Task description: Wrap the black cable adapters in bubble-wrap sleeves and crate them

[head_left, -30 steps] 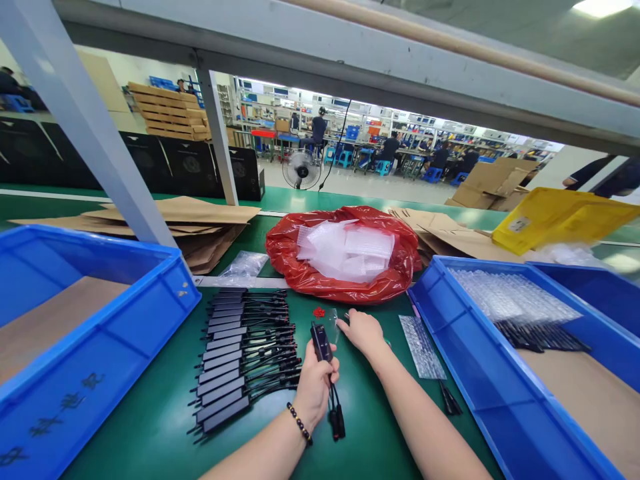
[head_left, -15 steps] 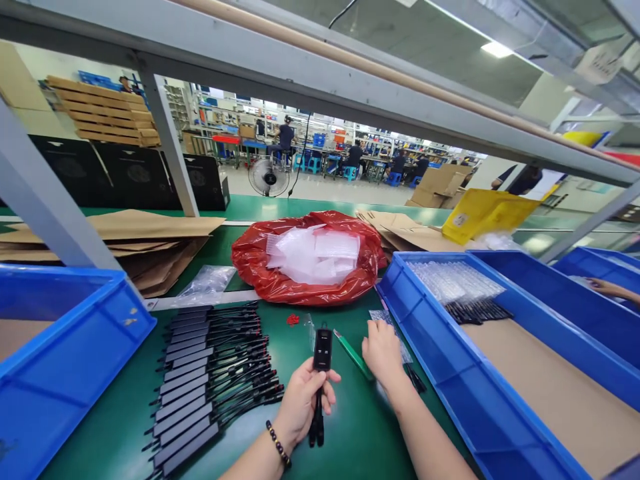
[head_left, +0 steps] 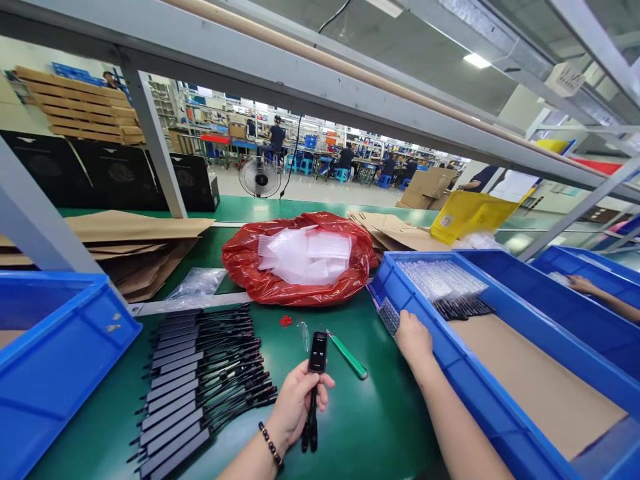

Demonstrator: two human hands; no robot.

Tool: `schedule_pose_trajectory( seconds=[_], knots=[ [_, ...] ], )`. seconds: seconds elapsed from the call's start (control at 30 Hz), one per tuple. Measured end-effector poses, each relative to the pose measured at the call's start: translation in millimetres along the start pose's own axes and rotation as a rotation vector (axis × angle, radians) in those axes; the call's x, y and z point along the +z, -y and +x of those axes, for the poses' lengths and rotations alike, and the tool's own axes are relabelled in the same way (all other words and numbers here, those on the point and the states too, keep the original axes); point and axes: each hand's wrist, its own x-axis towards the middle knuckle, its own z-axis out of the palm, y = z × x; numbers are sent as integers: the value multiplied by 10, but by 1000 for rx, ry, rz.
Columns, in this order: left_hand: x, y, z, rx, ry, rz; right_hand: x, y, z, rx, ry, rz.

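Note:
My left hand (head_left: 299, 400) is closed on a small black cabled device (head_left: 318, 352) with a dark glossy face and two short cable ends hanging below. My right hand (head_left: 415, 339) grips a clear bubble-wrap pouch (head_left: 389, 316), beside the near wall of a blue bin (head_left: 420, 320); most of what the pouch contains is hidden. Between my hands lies a green utility knife (head_left: 350, 357) on the green table. A strip of clear plastic (head_left: 304, 336) and small red pieces (head_left: 285, 321) lie beyond the device. To the left, several similar black devices (head_left: 173, 393) are laid in a row.
A red plastic bag (head_left: 245, 270) of white foam sleeves (head_left: 305, 257) stands behind. Wrapped devices (head_left: 445, 280) fill the right bin's far end. Another blue bin (head_left: 65, 347) stands left. A co-worker's hand (head_left: 583, 285) reaches into a further bin. A shelf beam (head_left: 320, 73) crosses overhead.
My right hand has moved right with the bubble-wrap pouch, from the table beside the knife to the bin's wall. My left hand still holds the device. The view has shifted slightly.

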Motion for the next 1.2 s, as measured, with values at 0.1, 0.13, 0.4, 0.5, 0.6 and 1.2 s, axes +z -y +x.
schedule_pose_trajectory(
  seconds=[0.1,0.13,0.4,0.5,0.6,1.2],
  knots=[
    [-11,-1,10,9,5,-2,12,-32,-9,-42,54,-26],
    [-14,0,13,11,8,-5,14,-38,-22,-46,63,-36],
    [-9,5,28,0,6,-36,-398,206,69,-69,-243,145],
    [-14,8,36,13,-6,-27,-618,606,324,-271,-290,414],
    [-27,4,46,23,-16,-16,-690,1094,663,-308,-133,612],
    [-46,-145,10,176,-2,-102,-452,1035,151,-297,18,1698]
  ],
)
